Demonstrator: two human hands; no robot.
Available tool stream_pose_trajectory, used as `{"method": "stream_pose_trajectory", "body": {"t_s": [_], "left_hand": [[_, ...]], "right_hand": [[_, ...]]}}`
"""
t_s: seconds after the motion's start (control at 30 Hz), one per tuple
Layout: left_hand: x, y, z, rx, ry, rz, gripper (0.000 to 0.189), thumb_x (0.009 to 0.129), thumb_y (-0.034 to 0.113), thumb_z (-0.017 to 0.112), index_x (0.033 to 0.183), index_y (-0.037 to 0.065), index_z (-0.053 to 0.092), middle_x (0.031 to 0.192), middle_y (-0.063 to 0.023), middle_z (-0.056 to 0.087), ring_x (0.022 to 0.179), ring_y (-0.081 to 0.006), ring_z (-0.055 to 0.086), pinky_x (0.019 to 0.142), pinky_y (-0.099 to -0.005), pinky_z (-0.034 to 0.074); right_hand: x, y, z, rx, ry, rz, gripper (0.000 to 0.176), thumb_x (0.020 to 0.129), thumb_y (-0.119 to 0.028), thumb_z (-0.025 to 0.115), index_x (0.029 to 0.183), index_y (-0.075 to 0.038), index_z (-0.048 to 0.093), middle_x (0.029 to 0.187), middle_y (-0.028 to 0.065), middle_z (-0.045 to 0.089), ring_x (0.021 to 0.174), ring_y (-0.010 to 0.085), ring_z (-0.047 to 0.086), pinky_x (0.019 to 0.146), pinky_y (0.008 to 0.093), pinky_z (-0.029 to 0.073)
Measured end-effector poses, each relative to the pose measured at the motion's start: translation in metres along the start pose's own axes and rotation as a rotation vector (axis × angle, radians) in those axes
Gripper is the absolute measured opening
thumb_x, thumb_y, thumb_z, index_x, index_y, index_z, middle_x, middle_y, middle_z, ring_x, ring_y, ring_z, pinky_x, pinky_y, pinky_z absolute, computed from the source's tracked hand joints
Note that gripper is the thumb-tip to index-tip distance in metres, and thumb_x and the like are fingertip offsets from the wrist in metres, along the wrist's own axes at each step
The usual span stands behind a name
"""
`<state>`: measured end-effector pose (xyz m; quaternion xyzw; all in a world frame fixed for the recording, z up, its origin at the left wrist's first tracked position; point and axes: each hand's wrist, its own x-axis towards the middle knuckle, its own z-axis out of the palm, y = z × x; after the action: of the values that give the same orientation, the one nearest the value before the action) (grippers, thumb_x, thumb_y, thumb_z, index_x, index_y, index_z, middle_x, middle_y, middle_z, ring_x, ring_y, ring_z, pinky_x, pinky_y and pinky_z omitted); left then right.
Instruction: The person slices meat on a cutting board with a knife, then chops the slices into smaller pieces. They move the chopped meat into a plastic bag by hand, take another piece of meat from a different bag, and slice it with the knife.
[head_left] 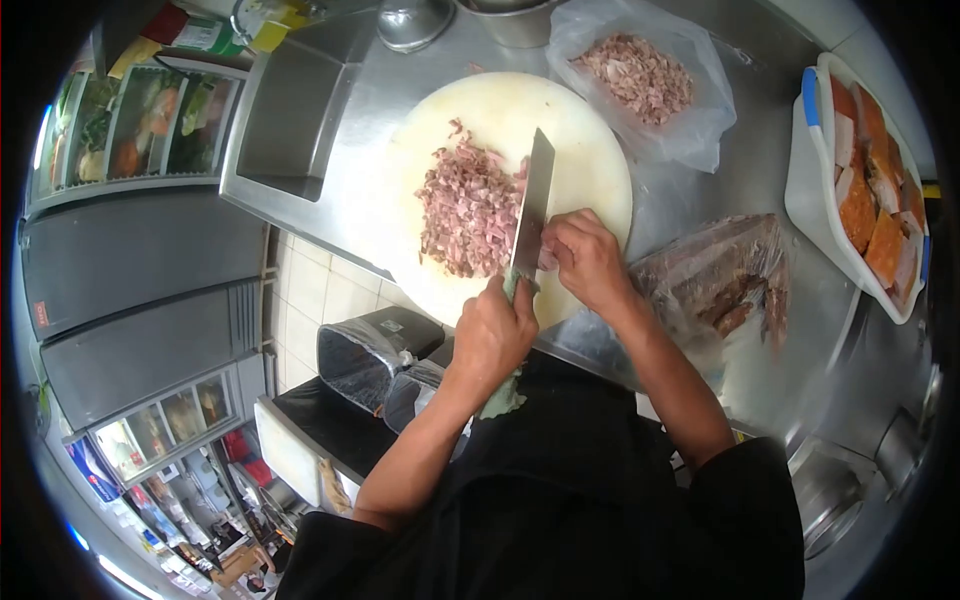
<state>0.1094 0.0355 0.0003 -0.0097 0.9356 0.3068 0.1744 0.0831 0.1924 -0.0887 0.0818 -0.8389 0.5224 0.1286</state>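
A round white cutting board (600, 180) lies on the steel counter, with a pile of diced pinkish meat (465, 215) on its left half. My left hand (493, 335) is closed around the cloth-wrapped handle of a knife (535, 195). The wide blade points away from me, along the right side of the pile. Just right of the blade, near the handle, my right hand (587, 258) has its fingers curled on a small piece of meat (547, 256), partly hidden by them.
Behind the board, a plastic bag (700, 130) holds chopped meat. At the right are a clear bag of dark meat (715, 285) and a white tub (815, 190) of browned meat slabs. A sink (290, 120) is at the left; bins (365, 355) stand below the counter.
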Motion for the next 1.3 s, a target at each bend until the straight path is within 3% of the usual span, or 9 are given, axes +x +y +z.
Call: {"method": "stream_pose_trajectory", "body": {"t_s": [0.03,0.23,0.4,0.57,0.73,0.93,1.03,1.1,1.3], "left_hand": [[0.008,0.002,0.006,0.028,0.031,-0.037,0.027,0.097,0.018,0.054,0.094,-0.007,0.065,0.074,-0.0355,0.062,0.080,-0.0499,0.067,0.068,-0.0528,0.052],[0.083,0.024,0.002,-0.095,0.146,0.165,0.036,0.095,0.020,0.057,0.077,-0.011,0.063,0.070,-0.0380,0.060,0.071,-0.0529,0.064,0.065,-0.0575,0.052],[0.060,0.026,-0.019,0.016,0.077,0.067,0.039,0.096,0.021,0.055,0.078,-0.013,0.063,0.073,-0.0394,0.060,0.078,-0.0542,0.064,0.068,-0.0571,0.053],[-0.003,0.008,-0.003,-0.007,-0.038,-0.069,0.031,0.098,0.020,0.054,0.088,-0.008,0.064,0.073,-0.0357,0.061,0.079,-0.0509,0.065,0.064,-0.0536,0.051],[0.052,0.013,0.013,-0.012,0.137,0.097,0.031,0.095,0.020,0.057,0.083,-0.008,0.064,0.071,-0.0346,0.062,0.072,-0.0517,0.065,0.067,-0.0564,0.053],[0.058,0.030,-0.012,-0.072,0.038,0.052,0.035,0.096,0.018,0.055,0.077,-0.010,0.064,0.072,-0.0356,0.062,0.073,-0.0510,0.065,0.066,-0.0556,0.052],[0.024,0.015,-0.004,-0.116,-0.046,0.045,0.033,0.096,0.019,0.055,0.083,-0.010,0.065,0.073,-0.0352,0.062,0.075,-0.0516,0.065,0.067,-0.0552,0.051],[0.009,0.015,0.008,-0.145,0.065,0.017,0.033,0.097,0.020,0.054,0.088,-0.009,0.065,0.075,-0.0348,0.063,0.076,-0.0526,0.064,0.067,-0.0554,0.051],[0.055,0.020,0.004,-0.158,0.094,0.050,0.033,0.098,0.024,0.055,0.095,-0.006,0.066,0.079,-0.0340,0.064,0.078,-0.0513,0.065,0.068,-0.0536,0.051]], "right_hand": [[0.003,-0.001,-0.002,-0.029,-0.004,-0.009,0.016,0.075,0.008,0.065,0.088,0.001,0.068,0.091,0.0129,0.069,0.090,0.0343,0.063,0.080,0.0404,0.052],[0.007,0.003,-0.009,-0.054,-0.077,-0.012,0.016,0.074,0.008,0.066,0.087,-0.001,0.069,0.089,0.0127,0.069,0.088,0.0342,0.063,0.081,0.0402,0.052],[0.005,-0.010,-0.020,0.071,-0.104,0.070,0.014,0.075,0.006,0.067,0.087,-0.001,0.069,0.087,0.0122,0.068,0.088,0.0337,0.063,0.081,0.0409,0.052],[0.000,0.003,-0.015,0.037,-0.091,-0.079,0.011,0.075,0.007,0.066,0.083,0.000,0.069,0.087,0.0122,0.068,0.088,0.0324,0.063,0.080,0.0393,0.052],[-0.001,0.008,-0.018,0.032,-0.190,-0.102,0.012,0.075,0.007,0.066,0.083,0.000,0.070,0.088,0.0124,0.068,0.089,0.0325,0.063,0.080,0.0401,0.052],[0.004,0.004,-0.029,0.050,-0.158,-0.108,0.014,0.075,0.008,0.065,0.085,0.000,0.069,0.087,0.0121,0.068,0.087,0.0326,0.062,0.079,0.0408,0.052],[0.002,0.006,-0.028,0.059,-0.165,-0.103,0.014,0.075,0.010,0.064,0.084,0.000,0.069,0.087,0.0122,0.067,0.087,0.0326,0.062,0.079,0.0406,0.052],[0.003,0.008,-0.026,0.048,-0.162,-0.101,0.014,0.074,0.010,0.063,0.083,0.000,0.068,0.087,0.0121,0.067,0.087,0.0326,0.062,0.079,0.0407,0.052],[0.004,0.009,-0.018,-0.029,-0.142,-0.187,0.015,0.073,0.011,0.063,0.082,-0.001,0.064,0.084,0.0113,0.064,0.085,0.0336,0.060,0.077,0.0424,0.051]]}}
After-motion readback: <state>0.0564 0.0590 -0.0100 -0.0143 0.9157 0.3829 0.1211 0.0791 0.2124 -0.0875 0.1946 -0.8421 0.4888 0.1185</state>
